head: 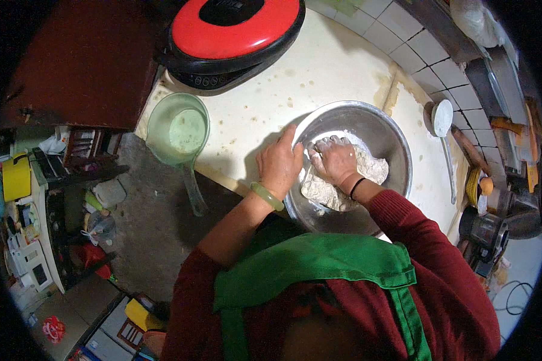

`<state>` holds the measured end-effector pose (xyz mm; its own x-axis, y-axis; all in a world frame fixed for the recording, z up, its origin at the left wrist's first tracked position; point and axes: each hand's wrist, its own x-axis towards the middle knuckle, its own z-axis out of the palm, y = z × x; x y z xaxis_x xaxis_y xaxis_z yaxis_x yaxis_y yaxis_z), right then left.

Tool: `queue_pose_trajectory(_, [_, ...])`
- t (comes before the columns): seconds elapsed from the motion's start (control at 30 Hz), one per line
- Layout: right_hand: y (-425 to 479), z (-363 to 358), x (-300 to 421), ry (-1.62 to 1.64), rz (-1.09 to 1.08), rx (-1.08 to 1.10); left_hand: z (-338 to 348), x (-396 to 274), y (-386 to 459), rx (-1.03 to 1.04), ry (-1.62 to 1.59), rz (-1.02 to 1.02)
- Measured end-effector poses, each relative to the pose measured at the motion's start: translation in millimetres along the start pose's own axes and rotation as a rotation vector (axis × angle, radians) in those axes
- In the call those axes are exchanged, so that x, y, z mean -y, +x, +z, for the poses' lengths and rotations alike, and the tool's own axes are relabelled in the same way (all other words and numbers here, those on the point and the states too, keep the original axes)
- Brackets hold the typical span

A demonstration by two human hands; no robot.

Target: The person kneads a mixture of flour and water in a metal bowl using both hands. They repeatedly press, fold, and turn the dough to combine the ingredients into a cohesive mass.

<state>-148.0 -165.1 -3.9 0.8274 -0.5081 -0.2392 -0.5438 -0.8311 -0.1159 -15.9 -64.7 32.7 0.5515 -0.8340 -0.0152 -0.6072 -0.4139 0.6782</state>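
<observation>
A steel mixing bowl (388, 135) stands on the pale counter before me, with a lump of rough dough (323, 189) and loose white flour (357, 141) inside. My left hand (280, 162), with a pale green bangle at the wrist, grips the bowl's left rim, thumb and fingers on the edge. Pressed down on the dough is my right hand (335, 159), its fingers floury and partly sunk in or curled over it; a black band circles that wrist. A translucent green plastic dipper (178, 131) sits left of the bowl, its handle jutting past the counter's edge.
A red and black electric baking pan (235, 40) stands at the back left of the counter. Near the tiled wall on the right lies a white long-handled ladle (443, 122). Farther right are a yellow basket (473, 187) and a dark appliance (485, 234).
</observation>
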Motion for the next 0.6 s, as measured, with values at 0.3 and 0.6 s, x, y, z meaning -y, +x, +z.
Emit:
queue_pose_trajectory(0.3, [30.9, 9.7, -7.3, 0.029, 0.075, -0.078, 4.0, 1.2, 1.7, -0.031, -0.051, -0.01])
queue_pose_trajectory(0.6, [9.2, -28.3, 10.2, -0.17, -0.083, 0.358, 5.1, 0.5, 4.9, -0.069, -0.066, -0.02])
